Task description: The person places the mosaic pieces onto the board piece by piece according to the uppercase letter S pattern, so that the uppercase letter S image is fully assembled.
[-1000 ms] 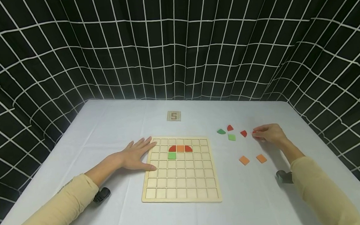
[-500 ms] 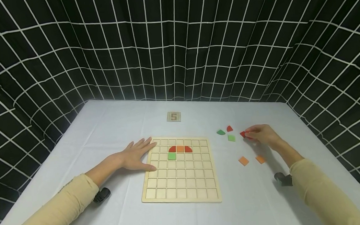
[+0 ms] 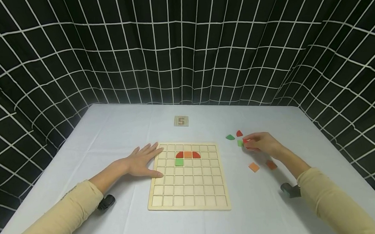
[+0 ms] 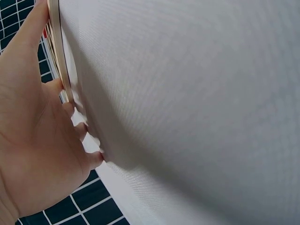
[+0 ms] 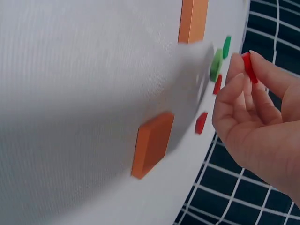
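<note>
My left hand [image 3: 142,162] rests on the left edge of a wooden grid board [image 3: 189,202], fingers spread. In the left wrist view its thumb and fingers lie along the board's rim. Set in the grid are two red quarter-rounds, an orange square [image 3: 188,154] between them, and a green square [image 3: 178,162] below the left one. Above the table right of the board, my right hand [image 3: 264,143] pinches a red piece [image 5: 249,68] between thumb and index finger. Under it are a light green square [image 3: 240,143], a dark green piece [image 3: 230,137] and a red quarter-round [image 3: 239,133].
Two orange squares lie nearer me, one on the left [image 3: 254,167] and one on the right [image 3: 271,164]. Another red piece [image 5: 200,123] shows on the cloth in the right wrist view. A small card marked 5 [image 3: 181,121] lies beyond the board.
My right hand has moved left with the red piece, from right of the loose pieces to beside the light green square. My left hand and the board have stayed still.
</note>
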`<state>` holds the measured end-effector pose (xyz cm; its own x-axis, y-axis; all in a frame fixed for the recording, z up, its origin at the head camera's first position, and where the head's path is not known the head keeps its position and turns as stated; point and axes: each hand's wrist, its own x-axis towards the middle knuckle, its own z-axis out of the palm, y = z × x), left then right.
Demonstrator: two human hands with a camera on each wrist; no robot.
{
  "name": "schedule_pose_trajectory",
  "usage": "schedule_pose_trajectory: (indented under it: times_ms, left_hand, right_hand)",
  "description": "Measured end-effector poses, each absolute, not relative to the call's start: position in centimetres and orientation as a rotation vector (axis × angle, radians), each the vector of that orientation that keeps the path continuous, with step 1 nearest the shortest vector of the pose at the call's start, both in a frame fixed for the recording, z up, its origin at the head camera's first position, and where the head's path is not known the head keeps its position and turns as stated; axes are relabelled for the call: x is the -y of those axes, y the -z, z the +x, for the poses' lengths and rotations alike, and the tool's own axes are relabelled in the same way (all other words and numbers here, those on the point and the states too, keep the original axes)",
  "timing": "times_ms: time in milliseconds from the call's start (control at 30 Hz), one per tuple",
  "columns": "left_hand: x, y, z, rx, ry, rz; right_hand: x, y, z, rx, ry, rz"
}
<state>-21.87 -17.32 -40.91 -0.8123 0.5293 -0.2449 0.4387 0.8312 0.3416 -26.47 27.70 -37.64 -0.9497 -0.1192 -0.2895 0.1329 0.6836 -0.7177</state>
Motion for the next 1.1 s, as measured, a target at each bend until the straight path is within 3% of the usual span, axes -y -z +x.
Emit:
schedule_pose_trajectory:
  times_ms: [533, 1100]
  left_hand:
    - [17.4, 40.9, -21.8, -2.690, -0.401, 0.753]
    - [17.4, 41.1, -21.9, -2.690, -0.394, 0.743]
  right_hand:
    - [-23.9, 37.7, -24.6, -2.482, 1.264, -0.181]
    - [-20.0, 38.4, -23.6, -2.328, 1.341, -0.180]
